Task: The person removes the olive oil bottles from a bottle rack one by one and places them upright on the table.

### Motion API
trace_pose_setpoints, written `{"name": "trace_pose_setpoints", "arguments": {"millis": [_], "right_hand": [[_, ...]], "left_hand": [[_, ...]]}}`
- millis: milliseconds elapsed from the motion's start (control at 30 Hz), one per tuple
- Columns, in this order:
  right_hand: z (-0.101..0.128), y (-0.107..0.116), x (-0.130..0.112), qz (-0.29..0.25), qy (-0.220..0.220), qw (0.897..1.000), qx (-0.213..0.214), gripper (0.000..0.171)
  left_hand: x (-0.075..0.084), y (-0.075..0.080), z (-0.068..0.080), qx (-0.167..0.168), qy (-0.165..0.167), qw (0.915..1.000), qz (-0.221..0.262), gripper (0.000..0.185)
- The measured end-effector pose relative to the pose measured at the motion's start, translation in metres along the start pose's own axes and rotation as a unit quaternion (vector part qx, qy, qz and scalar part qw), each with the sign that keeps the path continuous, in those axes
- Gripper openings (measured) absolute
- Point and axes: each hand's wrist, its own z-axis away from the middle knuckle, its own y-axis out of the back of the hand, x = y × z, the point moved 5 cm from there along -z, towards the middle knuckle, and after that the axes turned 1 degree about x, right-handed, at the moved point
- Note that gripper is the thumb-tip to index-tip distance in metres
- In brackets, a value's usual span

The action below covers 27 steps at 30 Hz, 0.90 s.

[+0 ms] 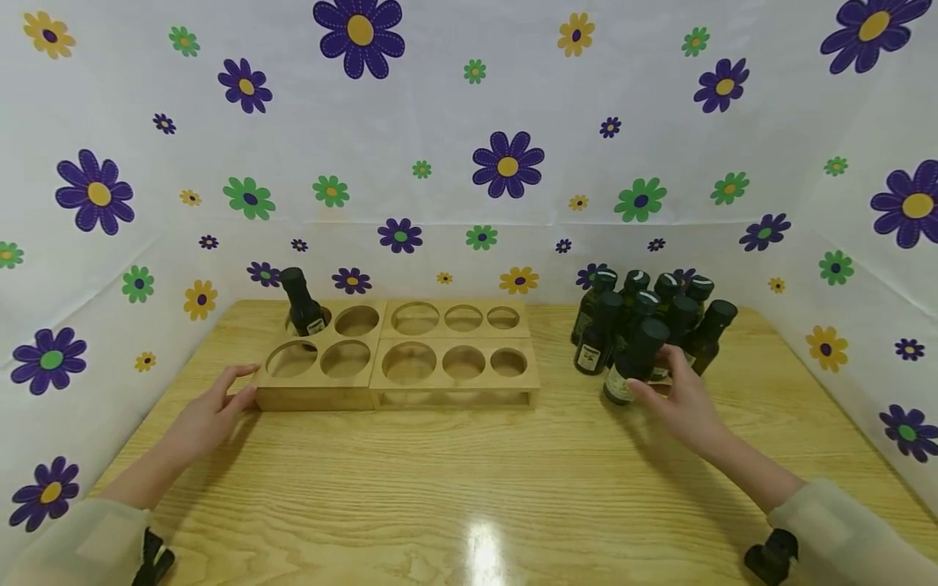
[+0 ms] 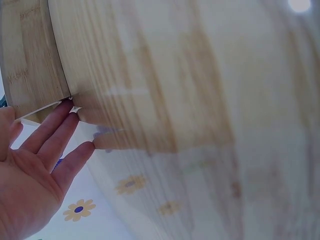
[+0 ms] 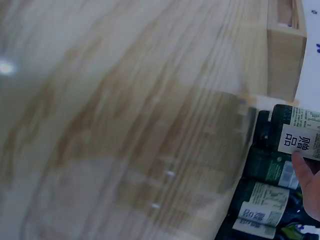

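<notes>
My left hand (image 1: 212, 411) touches the left front corner of a wooden bottle rack (image 1: 315, 399), its fingers extended along the end. In the left wrist view the fingertips meet the rack's lower edge. A dark bottle (image 1: 299, 305) with a black cap stands in the rack's back left hole. Over on the right, my right hand (image 1: 685, 399) grips a dark green bottle (image 1: 639, 358) with a pale label, at the front of a tight bottle group. In the right wrist view a fingertip lies at the white sticker (image 3: 295, 139) on this bottle.
A second wooden rack (image 1: 454, 389), with large and smaller round holes, adjoins the first on its right. Several more dark bottles (image 1: 589, 358) crowd together at the table's back right. A flower-patterned cloth (image 1: 440, 122) stands behind and beside the wooden table (image 1: 440, 488).
</notes>
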Motion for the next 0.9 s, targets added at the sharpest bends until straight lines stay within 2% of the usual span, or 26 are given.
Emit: {"name": "trace_pose_setpoints", "arguments": {"millis": [300,567,900], "right_hand": [[-0.002,0.004,0.015,0.016,-0.010,1.000,-0.003,0.051],[-0.005,0.005,0.015,0.042,-0.021,0.999,-0.003,0.052],[-0.008,0.001,0.017,0.048,-0.041,0.998,-0.017,0.058]], "left_hand": [[0.003,-0.001,0.001,0.001,0.004,1.0000,0.000,0.055],[0.007,-0.001,0.000,-0.001,0.009,0.9999,0.007,0.055],[0.003,0.001,0.002,-0.001,0.014,0.9999,0.006,0.056]]}}
